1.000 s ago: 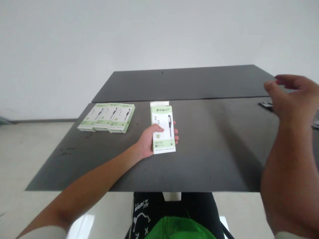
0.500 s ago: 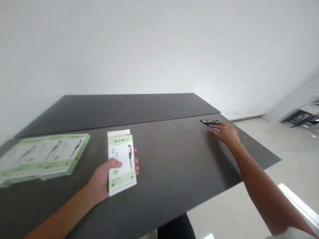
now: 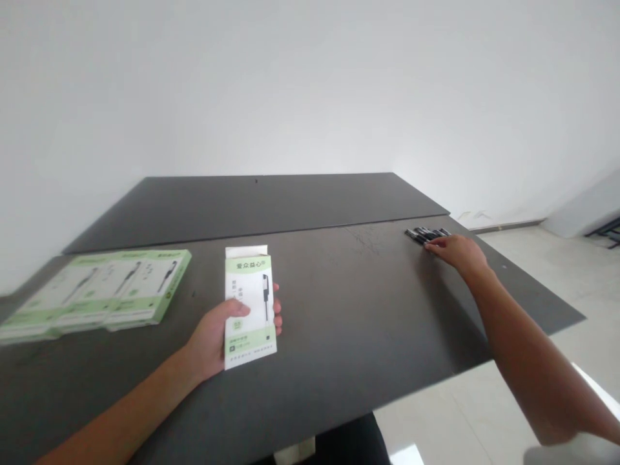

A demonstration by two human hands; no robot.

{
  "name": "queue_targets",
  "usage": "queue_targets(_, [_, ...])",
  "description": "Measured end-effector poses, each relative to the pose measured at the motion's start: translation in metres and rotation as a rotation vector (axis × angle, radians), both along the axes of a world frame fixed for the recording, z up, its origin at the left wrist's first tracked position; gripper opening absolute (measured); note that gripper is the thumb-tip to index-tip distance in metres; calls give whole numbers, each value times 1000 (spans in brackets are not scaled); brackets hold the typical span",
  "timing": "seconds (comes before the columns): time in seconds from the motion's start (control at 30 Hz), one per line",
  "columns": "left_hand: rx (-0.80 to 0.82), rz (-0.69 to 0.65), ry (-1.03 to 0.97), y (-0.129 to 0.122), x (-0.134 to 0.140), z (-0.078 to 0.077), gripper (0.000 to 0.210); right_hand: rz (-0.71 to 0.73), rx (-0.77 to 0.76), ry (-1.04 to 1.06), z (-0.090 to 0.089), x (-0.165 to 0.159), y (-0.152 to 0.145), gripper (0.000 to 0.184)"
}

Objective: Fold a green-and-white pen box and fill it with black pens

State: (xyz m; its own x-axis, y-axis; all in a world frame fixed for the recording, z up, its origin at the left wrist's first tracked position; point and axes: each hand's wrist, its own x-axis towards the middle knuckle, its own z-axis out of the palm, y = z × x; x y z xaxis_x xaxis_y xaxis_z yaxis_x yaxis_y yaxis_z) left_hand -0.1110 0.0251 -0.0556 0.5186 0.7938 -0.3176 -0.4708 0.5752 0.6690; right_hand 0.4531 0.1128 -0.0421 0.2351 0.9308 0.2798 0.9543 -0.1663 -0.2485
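Upright in my left hand [image 3: 209, 339] is a white and green pen box [image 3: 252, 339] with a pen printed on its front. My thumb presses the front, my fingers wrap round its right side, and the top flap stands up. What is inside the box cannot be seen. Far to the right, my right hand [image 3: 458, 250] reaches to a small group of black pens [image 3: 420, 234] lying on the table. Its fingertips are closed at their near ends; how many pens they pinch is hidden.
Several matching pen boxes [image 3: 116, 297] lie flat side by side on the left of the dark grey table [image 3: 329, 336]. A seam divides the table from a further dark panel [image 3: 271, 203] against the white wall. The table's right edge drops to a pale tiled floor [image 3: 450, 413].
The view has swung slightly left, so everything sits further right. My right fingers have closed in on the pens, which look bunched differently. My left hand keeps the box upright.
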Motion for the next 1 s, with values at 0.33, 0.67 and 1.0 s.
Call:
queue_targets(0.33, [15, -52, -115, 6, 6, -5, 57, 434, 366, 693, 55, -149, -18, 17])
queue_targets(0.67, [69, -139, -150, 3, 6, -12, 63, 681, 306, 1437, 56, -332, -13, 22])
queue_targets(1.0, [133, -321, -91, -7, 6, -22, 69, 695, 381, 1431, 62, -351, -55, 27])
